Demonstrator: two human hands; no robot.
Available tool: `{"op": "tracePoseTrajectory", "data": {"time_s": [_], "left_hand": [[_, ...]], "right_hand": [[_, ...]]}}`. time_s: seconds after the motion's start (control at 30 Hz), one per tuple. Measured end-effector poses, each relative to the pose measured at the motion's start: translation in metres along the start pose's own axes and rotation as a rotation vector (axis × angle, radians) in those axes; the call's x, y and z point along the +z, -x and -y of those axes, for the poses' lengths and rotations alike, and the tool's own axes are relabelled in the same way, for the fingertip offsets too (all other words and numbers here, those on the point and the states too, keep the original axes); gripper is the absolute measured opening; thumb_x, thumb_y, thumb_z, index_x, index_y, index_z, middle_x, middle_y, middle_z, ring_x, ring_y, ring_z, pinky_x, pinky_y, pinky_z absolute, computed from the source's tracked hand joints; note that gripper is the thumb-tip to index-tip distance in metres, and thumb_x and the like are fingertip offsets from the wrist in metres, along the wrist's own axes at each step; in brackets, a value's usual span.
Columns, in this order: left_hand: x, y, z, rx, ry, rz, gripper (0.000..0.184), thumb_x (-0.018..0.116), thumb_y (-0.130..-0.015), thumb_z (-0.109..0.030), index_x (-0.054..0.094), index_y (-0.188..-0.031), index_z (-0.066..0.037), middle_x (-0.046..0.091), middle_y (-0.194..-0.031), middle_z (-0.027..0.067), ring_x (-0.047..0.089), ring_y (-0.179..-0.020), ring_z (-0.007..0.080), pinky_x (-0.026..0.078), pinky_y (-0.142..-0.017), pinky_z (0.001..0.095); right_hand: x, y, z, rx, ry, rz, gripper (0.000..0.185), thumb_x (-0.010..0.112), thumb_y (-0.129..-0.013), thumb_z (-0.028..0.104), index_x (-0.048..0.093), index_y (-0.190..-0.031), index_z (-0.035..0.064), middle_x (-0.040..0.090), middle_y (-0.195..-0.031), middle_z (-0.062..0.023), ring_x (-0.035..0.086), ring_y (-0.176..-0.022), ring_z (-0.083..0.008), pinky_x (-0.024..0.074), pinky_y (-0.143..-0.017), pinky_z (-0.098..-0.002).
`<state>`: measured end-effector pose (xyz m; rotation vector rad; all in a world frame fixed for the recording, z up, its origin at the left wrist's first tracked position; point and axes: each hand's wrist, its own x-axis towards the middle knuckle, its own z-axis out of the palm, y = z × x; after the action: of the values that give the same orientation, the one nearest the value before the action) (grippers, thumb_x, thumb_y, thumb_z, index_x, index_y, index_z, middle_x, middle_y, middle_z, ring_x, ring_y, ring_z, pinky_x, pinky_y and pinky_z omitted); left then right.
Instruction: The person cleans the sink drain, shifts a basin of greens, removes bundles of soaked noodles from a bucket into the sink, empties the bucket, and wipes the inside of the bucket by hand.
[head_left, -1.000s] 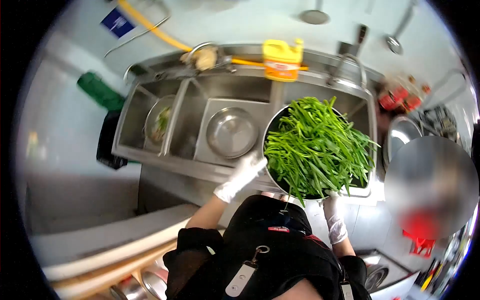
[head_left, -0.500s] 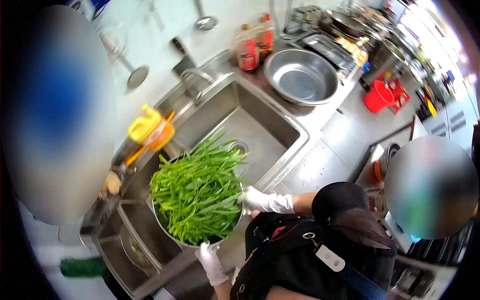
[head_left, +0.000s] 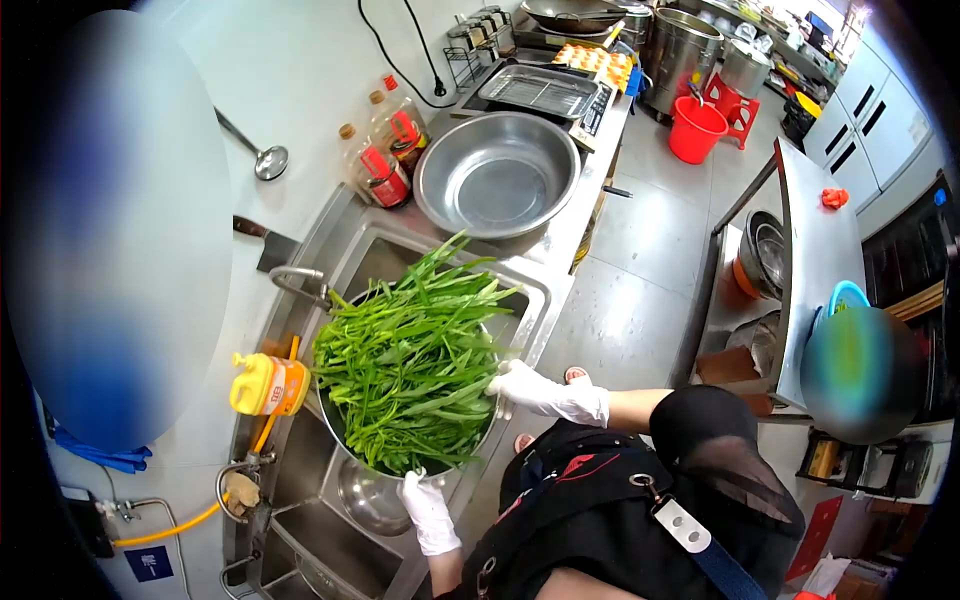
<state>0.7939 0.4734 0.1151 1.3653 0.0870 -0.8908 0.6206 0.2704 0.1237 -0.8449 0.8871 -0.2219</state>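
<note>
A wide metal basin [head_left: 335, 420] heaped with long leafy greens [head_left: 410, 365] is held over the sink [head_left: 540, 310]. My left hand [head_left: 428, 512], in a white glove, grips its near rim at the bottom. Gloved in white too, my right hand [head_left: 545, 392] holds the rim on the right side, its fingertips partly hidden by the leaves. Under the basin, a smaller metal bowl [head_left: 372, 497] shows in the middle sink compartment.
An empty metal basin [head_left: 497, 175] stands on the counter beside sauce bottles [head_left: 378, 172]. A yellow jug [head_left: 270, 385] and a faucet [head_left: 298, 280] are at the sink's back edge. A steel table [head_left: 815, 230] and a red bucket [head_left: 697, 130] stand farther right.
The view has turned toward the counter and right side of the kitchen. Both hands have kept hold of the basin of greens, which has shifted from the near side toward the faucet.
</note>
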Motion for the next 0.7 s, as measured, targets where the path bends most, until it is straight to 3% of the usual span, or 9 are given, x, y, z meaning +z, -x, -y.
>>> {"op": "tracePoseTrajectory", "data": {"time_s": [0.2, 0.27, 0.37, 0.4, 0.47, 0.53, 0.57, 0.6, 0.7], "left_hand": [[0.105, -0.034, 0.004, 0.03, -0.086, 0.135, 0.015, 0.047, -0.084, -0.017, 0.051, -0.083, -0.003, 0.051, -0.08, 0.0071, 0.051, -0.066, 0.0188, 0.045, -0.053, 0.0339], [0.149, -0.054, 0.008, 0.051, -0.11, 0.2, 0.015, 0.048, -0.084, -0.017, 0.051, -0.085, -0.002, 0.05, -0.08, 0.0063, 0.051, -0.065, 0.0183, 0.046, -0.053, 0.035], [0.216, -0.085, 0.012, 0.041, -0.067, 0.279, 0.01, 0.051, -0.082, -0.011, 0.051, -0.082, -0.001, 0.049, -0.076, 0.0056, 0.051, -0.061, 0.0169, 0.05, -0.053, 0.0344], [0.235, -0.097, 0.014, 0.021, -0.044, 0.305, 0.007, 0.051, -0.08, -0.008, 0.051, -0.078, -0.001, 0.049, -0.073, 0.0053, 0.051, -0.058, 0.0157, 0.052, -0.052, 0.0327], [0.265, -0.122, 0.016, -0.034, -0.049, 0.326, 0.009, 0.054, -0.081, -0.009, 0.051, -0.083, -0.001, 0.05, -0.076, 0.007, 0.055, -0.064, 0.0184, 0.053, -0.057, 0.0353], [0.292, -0.123, 0.008, -0.106, 0.087, 0.429, 0.017, 0.057, -0.082, -0.01, 0.05, -0.094, 0.001, 0.051, -0.081, 0.0092, 0.058, -0.073, 0.0223, 0.054, -0.065, 0.0395], [0.295, -0.134, 0.012, -0.132, 0.074, 0.463, 0.028, 0.055, -0.084, -0.01, 0.046, -0.108, 0.004, 0.053, -0.093, 0.0128, 0.059, -0.083, 0.0254, 0.051, -0.074, 0.0404], [0.301, -0.123, 0.006, -0.048, 0.052, 0.591, 0.037, 0.05, -0.086, -0.008, 0.041, -0.12, 0.006, 0.054, -0.108, 0.0173, 0.059, -0.091, 0.0266, 0.05, -0.08, 0.0366], [0.279, -0.117, 0.013, 0.065, 0.024, 0.55, 0.038, 0.042, -0.09, -0.009, 0.039, -0.125, 0.004, 0.053, -0.115, 0.0186, 0.058, -0.097, 0.0275, 0.048, -0.085, 0.0347]], "right_hand": [[-0.093, -0.001, 0.065, -0.143, 0.174, -0.075, 0.032, 0.053, -0.08, 0.014, 0.052, -0.102, -0.0101, 0.06, -0.067, -0.0146, 0.06, -0.047, -0.0197, 0.0495, -0.04, -0.0283], [-0.125, -0.002, 0.096, -0.166, 0.043, -0.096, 0.029, 0.052, -0.08, 0.012, 0.053, -0.097, -0.0106, 0.059, -0.066, -0.0144, 0.059, -0.046, -0.0201, 0.0484, -0.04, -0.0279], [-0.18, -0.049, 0.105, -0.356, 0.131, -0.276, 0.027, 0.049, -0.078, 0.008, 0.055, -0.095, -0.0111, 0.06, -0.066, -0.0143, 0.058, -0.045, -0.021, 0.046, -0.041, -0.0284], [-0.207, -0.084, 0.097, -0.411, 0.163, -0.301, 0.031, 0.05, -0.08, 0.003, 0.051, -0.11, -0.0028, 0.063, -0.084, -0.0135, 0.059, -0.052, -0.0165, 0.0462, -0.037, -0.0224], [-0.21, -0.066, 0.137, -0.29, -0.061, -0.316, 0.029, 0.048, -0.078, 0.0, 0.052, -0.106, -0.0044, 0.062, -0.084, -0.0144, 0.059, -0.051, -0.0176, 0.0489, -0.039, -0.0239], [-0.22, -0.068, 0.157, -0.359, -0.035, -0.331, 0.027, 0.048, -0.077, -0.002, 0.053, -0.103, -0.0056, 0.062, -0.083, -0.0151, 0.058, -0.05, -0.0193, 0.0509, -0.04, -0.0263], [-0.228, -0.076, 0.164, -0.306, -0.036, -0.336, 0.028, 0.049, -0.075, -0.002, 0.052, -0.103, -0.0062, 0.061, -0.081, -0.0152, 0.058, -0.05, -0.0204, 0.0509, -0.04, -0.0264], [-0.233, -0.083, 0.168, -0.339, -0.053, -0.33, 0.026, 0.049, -0.076, -0.002, 0.051, -0.101, -0.0062, 0.06, -0.078, -0.0148, 0.058, -0.049, -0.0209, 0.0513, -0.041, -0.0269], [-0.256, -0.116, 0.165, -0.241, -0.104, -0.377, 0.02, 0.048, -0.076, -0.002, 0.052, -0.096, -0.0035, 0.06, -0.073, -0.0135, 0.058, -0.05, -0.0212, 0.0523, -0.044, -0.0291]]}}
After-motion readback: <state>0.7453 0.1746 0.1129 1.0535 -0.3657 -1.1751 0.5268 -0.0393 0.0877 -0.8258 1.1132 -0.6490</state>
